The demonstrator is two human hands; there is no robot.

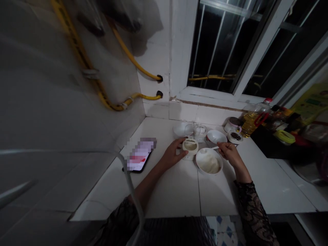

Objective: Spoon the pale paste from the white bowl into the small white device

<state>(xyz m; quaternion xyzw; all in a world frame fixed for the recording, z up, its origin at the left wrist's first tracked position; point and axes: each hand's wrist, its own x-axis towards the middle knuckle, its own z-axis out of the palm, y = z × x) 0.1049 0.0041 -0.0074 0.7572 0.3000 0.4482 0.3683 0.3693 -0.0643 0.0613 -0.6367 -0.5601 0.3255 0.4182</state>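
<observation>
My left hand (176, 153) is wrapped round the side of a small white jar (189, 155), whose open top shows pale contents. In my right hand (229, 152) is the handle of a white spoon (214, 148), pinched between thumb and fingers. The spoon reaches over a white bowl (199, 166) standing just right of the jar. A heap of pale powder (211, 163) lies in the bowl. The spoon's far end is too small to make out clearly.
Behind stand a clear bowl (180, 130), another white bowl (216, 136), lidded jars (234, 136) and an oil bottle (248, 124). A phone (140, 155) lies at the left. A dark box (263, 141) with packets is at the right. A pale cable (129, 181) hangs in front.
</observation>
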